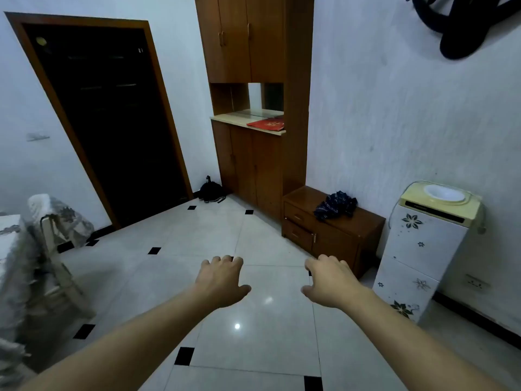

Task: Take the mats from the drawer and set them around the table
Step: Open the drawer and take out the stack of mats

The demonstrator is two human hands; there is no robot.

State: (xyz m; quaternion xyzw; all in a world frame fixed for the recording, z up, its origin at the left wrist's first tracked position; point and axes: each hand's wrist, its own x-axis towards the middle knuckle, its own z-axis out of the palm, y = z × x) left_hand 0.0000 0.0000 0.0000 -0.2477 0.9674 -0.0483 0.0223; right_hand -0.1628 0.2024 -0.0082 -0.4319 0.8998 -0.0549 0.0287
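Observation:
My left hand and my right hand are stretched out in front of me above the tiled floor, palms down, fingers loosely spread, holding nothing. Ahead on the right stands a low wooden cabinet with two shut drawers on its left side. The cloth-covered table shows at the far left edge, with a covered chair beside it. No mats are in sight.
A tall wooden cupboard stands in the corner with a red folder on its shelf. A dark folded umbrella lies on the low cabinet. A white water dispenser stands at the right. A dark doorway is at the left.

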